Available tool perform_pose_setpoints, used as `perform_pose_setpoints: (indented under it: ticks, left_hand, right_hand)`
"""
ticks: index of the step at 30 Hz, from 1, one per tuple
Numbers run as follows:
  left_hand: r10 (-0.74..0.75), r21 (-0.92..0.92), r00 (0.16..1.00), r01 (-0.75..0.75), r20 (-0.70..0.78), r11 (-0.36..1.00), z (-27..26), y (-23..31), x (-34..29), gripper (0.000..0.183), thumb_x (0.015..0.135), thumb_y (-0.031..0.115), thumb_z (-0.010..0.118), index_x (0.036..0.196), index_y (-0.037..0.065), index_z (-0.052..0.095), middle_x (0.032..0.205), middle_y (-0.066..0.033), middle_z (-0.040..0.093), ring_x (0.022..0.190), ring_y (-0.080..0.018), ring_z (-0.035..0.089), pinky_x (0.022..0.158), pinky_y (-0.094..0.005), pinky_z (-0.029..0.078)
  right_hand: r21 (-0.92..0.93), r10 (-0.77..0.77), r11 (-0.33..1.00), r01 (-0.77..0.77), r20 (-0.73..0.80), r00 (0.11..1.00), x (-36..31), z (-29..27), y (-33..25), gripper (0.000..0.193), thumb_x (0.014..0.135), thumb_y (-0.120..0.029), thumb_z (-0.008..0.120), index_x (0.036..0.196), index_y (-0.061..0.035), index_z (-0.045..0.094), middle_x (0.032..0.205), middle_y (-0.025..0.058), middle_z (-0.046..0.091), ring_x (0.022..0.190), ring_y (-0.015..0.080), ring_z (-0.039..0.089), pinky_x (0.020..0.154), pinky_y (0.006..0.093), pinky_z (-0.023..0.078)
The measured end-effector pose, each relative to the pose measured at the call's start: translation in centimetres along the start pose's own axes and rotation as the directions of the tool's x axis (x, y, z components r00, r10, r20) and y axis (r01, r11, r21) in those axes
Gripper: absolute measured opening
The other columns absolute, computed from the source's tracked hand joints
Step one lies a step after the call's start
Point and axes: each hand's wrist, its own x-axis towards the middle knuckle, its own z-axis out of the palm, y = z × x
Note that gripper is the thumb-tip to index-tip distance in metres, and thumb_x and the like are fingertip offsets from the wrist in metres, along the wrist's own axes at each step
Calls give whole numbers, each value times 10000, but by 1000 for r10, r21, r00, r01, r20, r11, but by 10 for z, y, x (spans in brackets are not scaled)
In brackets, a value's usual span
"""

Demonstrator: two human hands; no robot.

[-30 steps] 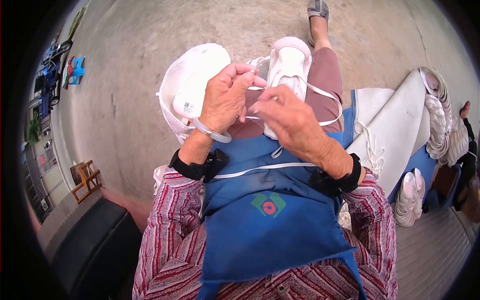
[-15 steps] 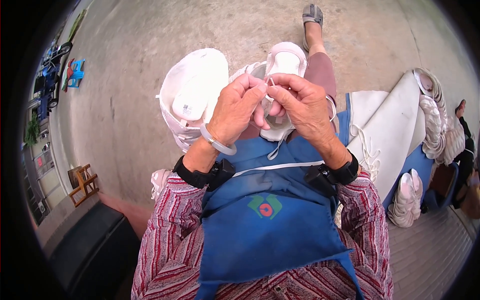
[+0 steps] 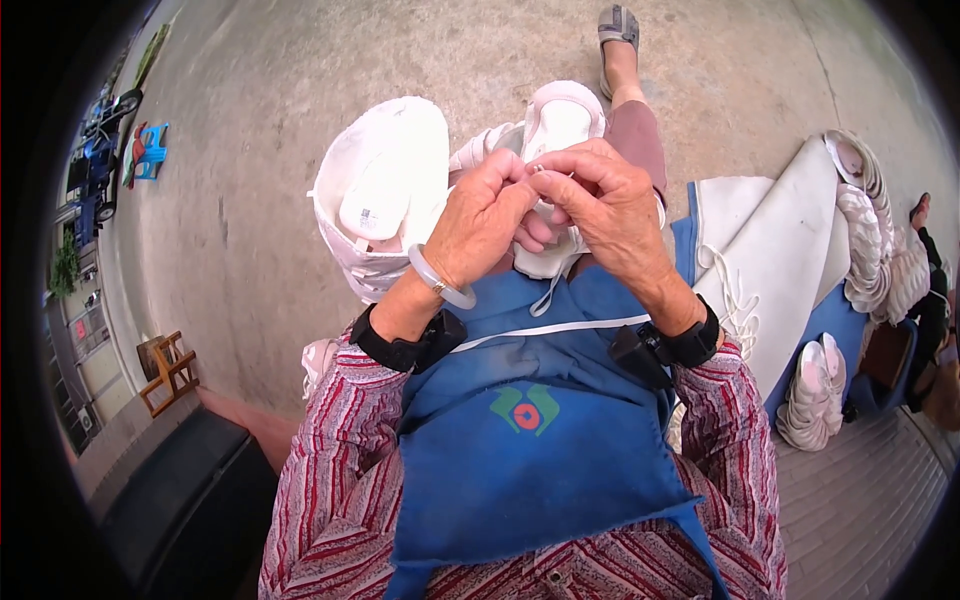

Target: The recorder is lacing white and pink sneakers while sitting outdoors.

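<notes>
- The left hand [image 3: 482, 215] and right hand [image 3: 607, 205] meet over the lap, fingertips pinched together on a thin white lace [image 3: 548, 292] at the top of a white shoe [image 3: 556, 125].
- Both hands are closed in a fine pinch; the lace's loose end hangs down onto the blue apron [image 3: 530, 440].
- The shoe lies on the knee, partly hidden behind the hands.
- A white bag of shoe parts [image 3: 385, 190] sits just left of the hands.
- More white shoes [image 3: 815, 395] lie stacked on the floor to the right, near a white sack [image 3: 785, 255].
</notes>
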Motion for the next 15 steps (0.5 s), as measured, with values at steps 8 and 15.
perform_pose_setpoints:
  ticks: [8, 15]
  left_hand:
    - [132, 99, 991, -134, 21, 986, 8, -4, 3, 204, 936, 179, 442, 962, -6, 524, 784, -61, 606, 641, -104, 592, 567, -232, 496]
    - [105, 116, 994, -102, -19, 988, -13, 22, 7, 242, 944, 205, 467, 1024, -7, 553, 790, -20, 543, 616, -66, 541, 626, -229, 507]
  right_hand:
    - [-2, -28, 1000, 28, 2, 1000, 19, -4, 0, 181, 826, -168, 622, 853, 11, 634, 738, 55, 549, 618, 105, 526, 562, 241, 433]
    - [0, 144, 990, -145, -93, 985, 21, -28, 11, 162, 846, -102, 526, 952, -12, 610, 802, 103, 603, 744, 157, 600, 632, 275, 471]
